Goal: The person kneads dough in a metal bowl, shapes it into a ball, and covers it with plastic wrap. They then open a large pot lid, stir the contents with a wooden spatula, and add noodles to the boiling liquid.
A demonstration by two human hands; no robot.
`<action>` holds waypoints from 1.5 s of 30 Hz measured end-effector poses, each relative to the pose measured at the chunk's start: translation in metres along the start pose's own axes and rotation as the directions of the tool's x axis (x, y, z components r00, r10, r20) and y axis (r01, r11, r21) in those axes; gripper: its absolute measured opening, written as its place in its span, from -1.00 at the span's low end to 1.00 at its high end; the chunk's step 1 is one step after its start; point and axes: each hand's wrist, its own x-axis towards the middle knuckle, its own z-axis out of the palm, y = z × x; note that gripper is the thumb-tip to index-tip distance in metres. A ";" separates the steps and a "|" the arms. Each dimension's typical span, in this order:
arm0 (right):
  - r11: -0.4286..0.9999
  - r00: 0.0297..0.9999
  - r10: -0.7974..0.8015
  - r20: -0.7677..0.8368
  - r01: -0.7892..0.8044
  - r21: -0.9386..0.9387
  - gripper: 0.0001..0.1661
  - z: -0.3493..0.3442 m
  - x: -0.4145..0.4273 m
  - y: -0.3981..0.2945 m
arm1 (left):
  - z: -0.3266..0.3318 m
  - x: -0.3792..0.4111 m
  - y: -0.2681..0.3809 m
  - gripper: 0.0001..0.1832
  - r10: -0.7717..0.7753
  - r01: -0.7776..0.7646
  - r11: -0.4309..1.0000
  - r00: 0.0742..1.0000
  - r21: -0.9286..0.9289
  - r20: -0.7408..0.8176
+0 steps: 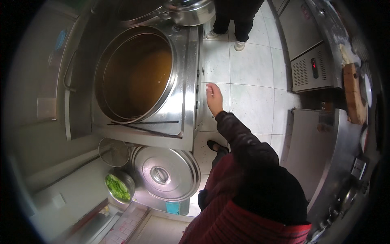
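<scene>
My right hand [214,96] hangs in the air over the floor, just off the front of the steel stove [190,76]. Its fingers are curled in. Something pale shows at the fingertips, too small to tell whether it is held. My left hand is out of view. Nearest to the right hand is a large round steel pot [175,91] set in the stove, with brownish liquid [140,76] inside. A pair of long dark chopsticks [152,122] lies on the stove by the pot's rim, spread apart at one end.
Beside the stove are a large steel lid [179,183], a wire strainer [113,152] and a steel bowl [132,183] of green leaves [118,187]. A lidded steel pot [195,13] stands farther along. Another person [237,18] stands on the tiles. Steel cabinets [313,146] line the opposite side.
</scene>
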 end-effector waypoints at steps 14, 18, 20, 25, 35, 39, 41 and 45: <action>0.778 0.729 0.535 0.426 -0.623 0.089 -0.66 0.096 0.125 0.167 | 0.100 -0.151 0.021 -0.41 -0.034 0.045 0.984 0.997 0.175 -0.066; 0.937 0.903 0.342 0.262 -0.349 -0.019 -0.59 0.086 0.037 0.126 | 0.133 -0.188 0.010 -0.43 -0.066 0.081 0.982 0.993 0.170 -0.093; 0.987 0.926 0.162 0.340 -0.151 -0.058 -0.51 0.066 -0.013 0.077 | 0.149 -0.204 -0.004 -0.43 -0.085 0.101 0.983 0.991 0.152 -0.104; 0.884 0.805 0.432 0.407 -0.467 -0.017 -0.47 0.060 0.007 0.063 | 0.160 -0.207 0.001 -0.45 -0.071 0.088 0.975 0.994 0.202 -0.088; 0.944 0.868 0.297 0.397 -0.329 0.011 -0.59 0.047 -0.077 0.053 | 0.168 -0.196 0.011 -0.49 -0.031 0.043 0.954 0.998 0.295 -0.047; 0.965 0.879 0.260 0.400 -0.228 -0.126 -0.66 0.070 -0.072 0.063 | 0.168 -0.169 0.032 -0.51 0.029 -0.024 0.929 1.000 0.368 -0.008; 0.959 0.818 0.265 0.510 -0.168 -0.228 -0.72 0.074 -0.058 0.072 | 0.170 -0.146 0.050 -0.52 0.072 -0.079 0.902 0.997 0.424 0.032; 0.842 0.539 0.437 0.720 -0.528 -0.115 -0.83 0.067 -0.034 0.086 | 0.210 -0.072 0.097 -0.53 0.178 -0.250 0.785 0.967 0.566 0.181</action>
